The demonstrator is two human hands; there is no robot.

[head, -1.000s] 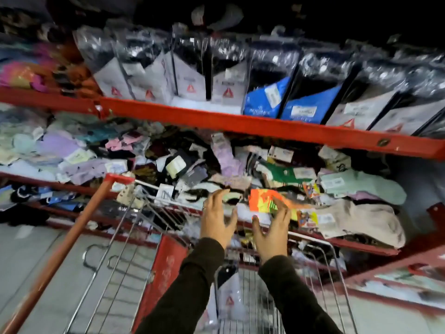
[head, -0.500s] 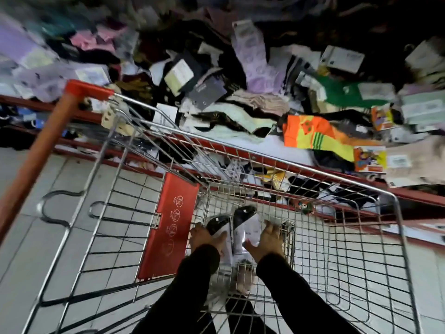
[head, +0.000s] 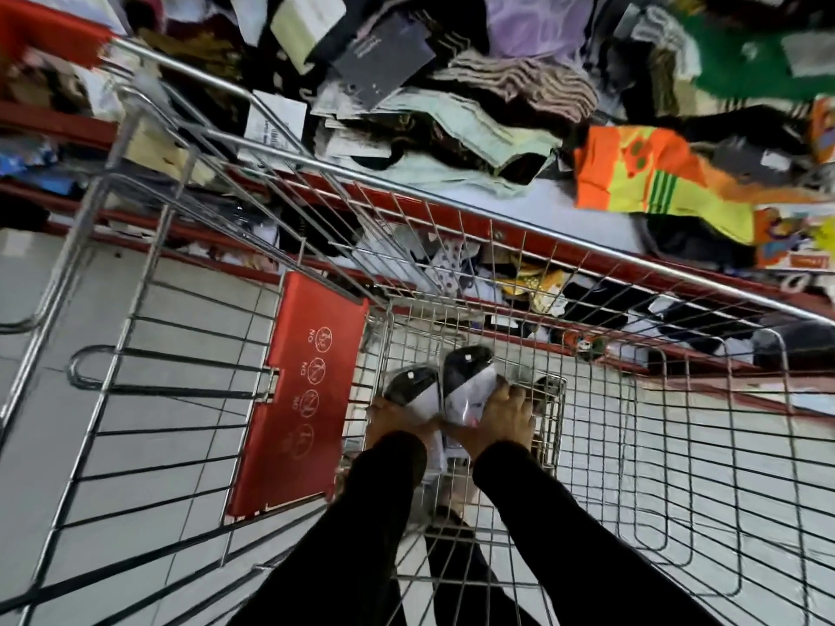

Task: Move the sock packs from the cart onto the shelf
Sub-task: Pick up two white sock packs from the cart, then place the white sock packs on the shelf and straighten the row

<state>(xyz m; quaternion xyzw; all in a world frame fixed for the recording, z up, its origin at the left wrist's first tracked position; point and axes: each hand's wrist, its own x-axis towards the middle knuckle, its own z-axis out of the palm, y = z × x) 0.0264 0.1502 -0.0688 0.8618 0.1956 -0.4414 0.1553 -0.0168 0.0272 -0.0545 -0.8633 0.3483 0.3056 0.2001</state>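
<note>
Both my arms, in black sleeves, reach down to the bottom of the wire cart (head: pixel 587 246). Two sock packs in clear plastic, black at the top and white below, stand there side by side. My left hand (head: pixel 391 422) grips the left sock pack (head: pixel 413 390) at its lower part. My right hand (head: pixel 506 415) lies over the right sock pack (head: pixel 465 377), fingers wrapped on its right side. More packs lie under my wrists, mostly hidden. Beyond the cart's far rim runs the red shelf (head: pixel 533 239), heaped with loose socks.
The cart's red child-seat flap (head: pixel 300 390) stands left of my hands. An orange and yellow sock (head: pixel 655 178) lies on the shelf heap at the right. A lower shelf with more socks shows through the cart's wires. Grey floor tiles lie beneath.
A second ago my hands were up at the shelf with spread fingers. They dropped into the cart and now close on the two packs; my view tilted down and nearer.
</note>
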